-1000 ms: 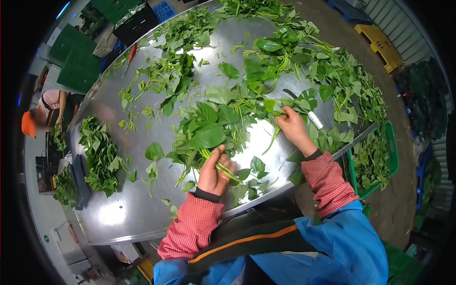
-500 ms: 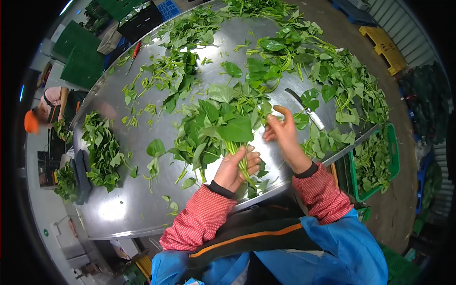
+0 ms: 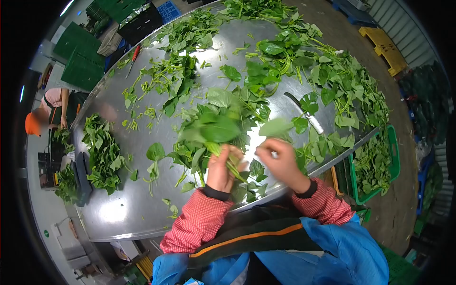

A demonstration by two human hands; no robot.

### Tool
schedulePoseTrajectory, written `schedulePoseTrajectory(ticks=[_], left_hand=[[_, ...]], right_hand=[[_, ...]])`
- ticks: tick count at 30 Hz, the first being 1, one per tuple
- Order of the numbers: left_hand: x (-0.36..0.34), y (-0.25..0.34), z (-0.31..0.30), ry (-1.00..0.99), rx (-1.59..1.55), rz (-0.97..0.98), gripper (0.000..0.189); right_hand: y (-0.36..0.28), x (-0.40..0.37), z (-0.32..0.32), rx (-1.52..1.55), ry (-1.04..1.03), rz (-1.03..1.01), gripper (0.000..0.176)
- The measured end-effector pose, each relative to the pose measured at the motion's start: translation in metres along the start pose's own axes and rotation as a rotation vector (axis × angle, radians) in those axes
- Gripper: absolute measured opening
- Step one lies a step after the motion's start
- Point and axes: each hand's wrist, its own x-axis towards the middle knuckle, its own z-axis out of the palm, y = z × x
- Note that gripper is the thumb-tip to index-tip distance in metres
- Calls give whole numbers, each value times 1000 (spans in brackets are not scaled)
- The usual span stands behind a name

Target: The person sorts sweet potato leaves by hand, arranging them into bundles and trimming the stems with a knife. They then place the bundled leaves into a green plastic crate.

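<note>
My left hand (image 3: 224, 168) is wrapped round the pale green stems of a bunch of leafy greens (image 3: 218, 130), whose broad leaves are blurred. To its right my right hand (image 3: 281, 161) is closed with thumb and fingertips pinched together. A single blurred leaf (image 3: 276, 127) stands out just above its fingers and seems held by them, though the grip itself is smeared. Under both hands, loose leaves (image 3: 257, 170) lie on the metal table near its front edge. A knife (image 3: 306, 114) with a dark curved blade and white handle rests to the right, partly among leaves.
Heaps of greens (image 3: 351, 80) line the right and far sides of the metal table (image 3: 156, 204); another pile (image 3: 102, 152) is at left. Red-handled scissors or snips (image 3: 135, 54) lie at far left. A green crate (image 3: 396, 152) of greens stands at right. A co-worker (image 3: 57, 104) bends at left.
My left hand has shifted slightly left and down with the bunch. My right hand has turned and come down, its fingers now closed, with a leaf beside them.
</note>
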Motion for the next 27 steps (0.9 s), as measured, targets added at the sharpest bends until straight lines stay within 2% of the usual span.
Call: schedulePoseTrajectory(ticks=[1,2,3,4,5,7,8,9,11,12,13,15,18,21,22,25,26,27], left_hand=[[-1,16,3,3,61,149,21],[2,28,-2,-12,-21,298,20],[1,41,7,150,-48,392,17],[2,49,5,194,-77,420,15],[3,57,2,235,-106,449,13],[13,50,-31,137,-142,275,12],[18,46,-41,91,-160,190,11],[16,45,-31,167,-249,32,11],[21,30,-42,19,-408,-214,12],[24,27,-38,0,-454,-256,14],[23,26,-35,-35,-443,-256,16],[23,32,-25,58,-468,-205,20],[27,33,-34,35,-436,-131,18],[23,32,-11,142,-279,-40,17],[23,30,-7,127,-246,-3,17],[19,36,0,142,-244,53,18],[16,42,-7,106,-202,100,18],[11,53,-3,175,-113,234,19]], right_hand=[[3,0,0,117,297,-119,10],[2,1,-26,397,367,165,15],[11,14,-51,592,418,158,17],[20,31,-70,789,471,147,20],[42,42,-72,582,426,234,21],[103,54,-60,166,334,392,22],[108,53,-47,-45,185,293,21],[108,53,-29,-253,36,192,21],[114,63,-5,-655,-20,49,21],[114,66,0,-855,-49,-23,22],[113,66,2,-780,-40,28,21],[106,75,0,-634,-13,118,19],[84,80,-24,208,-52,372,16],[77,63,-21,228,-89,303,13],[76,58,-13,366,-77,280,11],[69,52,-18,258,99,191,9],[71,60,-26,335,347,120,10],[75,66,-50,435,428,209,14]])
